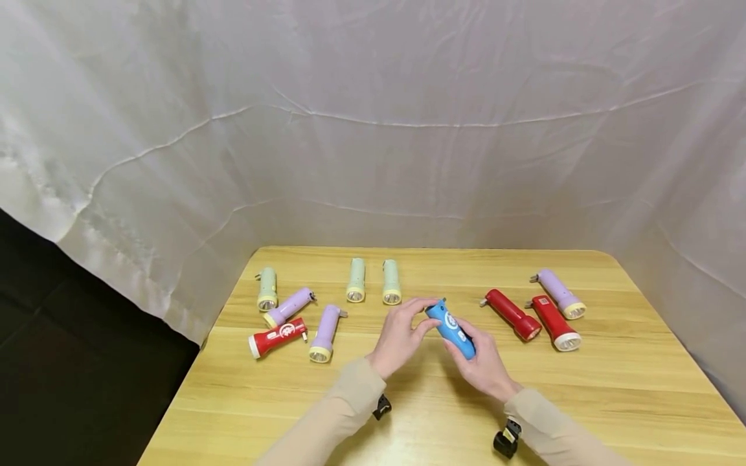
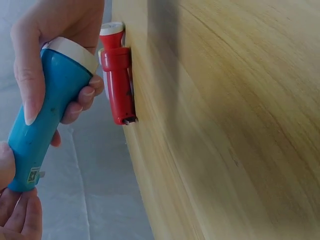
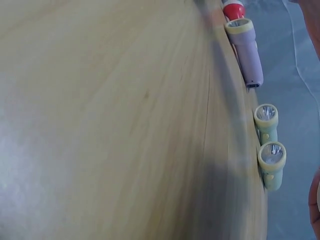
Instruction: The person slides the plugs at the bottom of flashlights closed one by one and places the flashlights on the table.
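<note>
A blue flashlight with a white emblem is held above the table between both hands. My right hand grips it around the body near the lamp head, whose white rim shows in the left wrist view. At the opposite end, my left hand pinches the tail between thumb and fingers. A small prong sticks out by that tail, beside a printed label. Only slivers of the hands appear at the border of the right wrist view.
Left on the wooden table lie a red flashlight, two purple ones and a green one. Two green flashlights lie at the back. Two red flashlights and a purple one are at right. Grey cloth hangs behind.
</note>
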A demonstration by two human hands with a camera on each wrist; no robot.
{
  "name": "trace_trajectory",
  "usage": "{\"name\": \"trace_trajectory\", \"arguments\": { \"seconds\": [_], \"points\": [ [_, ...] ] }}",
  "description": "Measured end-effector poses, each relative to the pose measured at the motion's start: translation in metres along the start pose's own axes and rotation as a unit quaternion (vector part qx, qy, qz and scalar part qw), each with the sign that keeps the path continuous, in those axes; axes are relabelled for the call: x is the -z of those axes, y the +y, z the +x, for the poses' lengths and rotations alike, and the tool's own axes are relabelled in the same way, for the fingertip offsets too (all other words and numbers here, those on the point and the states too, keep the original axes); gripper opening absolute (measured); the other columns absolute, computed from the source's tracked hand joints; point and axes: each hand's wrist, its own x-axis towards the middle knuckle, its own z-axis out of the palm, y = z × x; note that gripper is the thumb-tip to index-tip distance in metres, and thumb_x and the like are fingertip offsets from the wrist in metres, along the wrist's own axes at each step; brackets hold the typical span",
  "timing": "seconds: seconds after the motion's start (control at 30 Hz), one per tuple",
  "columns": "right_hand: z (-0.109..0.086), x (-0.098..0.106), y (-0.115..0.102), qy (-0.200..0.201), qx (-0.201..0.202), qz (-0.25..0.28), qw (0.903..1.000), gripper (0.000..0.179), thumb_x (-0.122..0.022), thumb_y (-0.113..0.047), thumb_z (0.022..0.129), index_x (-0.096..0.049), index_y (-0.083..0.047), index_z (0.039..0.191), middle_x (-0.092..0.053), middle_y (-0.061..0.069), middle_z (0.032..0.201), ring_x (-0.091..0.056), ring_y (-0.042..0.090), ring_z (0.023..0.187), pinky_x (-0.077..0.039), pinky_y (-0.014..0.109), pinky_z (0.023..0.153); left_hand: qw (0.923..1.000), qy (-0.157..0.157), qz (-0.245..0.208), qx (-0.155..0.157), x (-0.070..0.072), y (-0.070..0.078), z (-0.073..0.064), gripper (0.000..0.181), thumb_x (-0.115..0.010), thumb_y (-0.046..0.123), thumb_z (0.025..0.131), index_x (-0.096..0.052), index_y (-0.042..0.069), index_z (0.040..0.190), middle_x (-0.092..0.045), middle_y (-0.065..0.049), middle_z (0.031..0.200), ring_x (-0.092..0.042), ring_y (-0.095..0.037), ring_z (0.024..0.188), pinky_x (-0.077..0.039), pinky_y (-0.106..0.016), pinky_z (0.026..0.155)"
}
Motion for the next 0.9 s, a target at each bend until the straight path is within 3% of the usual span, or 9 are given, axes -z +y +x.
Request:
{"name": "trace_trajectory", "arguments": {
  "seconds": [0.43,0.9],
  "points": [
    [0.003,0.002,-0.006,0.007,-0.002,0.023,0.9997,0.047,-0.074,0.004,0.084,-0.063,0.004,0.129,-0.075,0.020,0.107,-0.063,0.001,0.084,-0.057,0.022,0.063,0.9999,0.015,-0.008,0.002,-0.004,0.001,0.002,0.039,-0.070,0.016,0.092,-0.067,0.007,0.130,-0.072,-0.011,0.123,-0.070,-0.022,0.112,-0.057,-0.023,0.098],
    [0.004,-0.002,-0.010,0.012,-0.026,0.037,0.9989,0.044,-0.072,0.002,0.087,-0.062,0.006,0.130,-0.074,0.022,0.108,-0.062,0.000,0.083,-0.057,0.021,0.063,0.9971,0.072,0.008,-0.023,-0.006,0.001,0.001,0.034,-0.075,0.016,0.087,-0.073,0.006,0.120,-0.076,-0.009,0.113,-0.074,-0.019,0.103,-0.060,-0.023,0.089]
  ]
}}
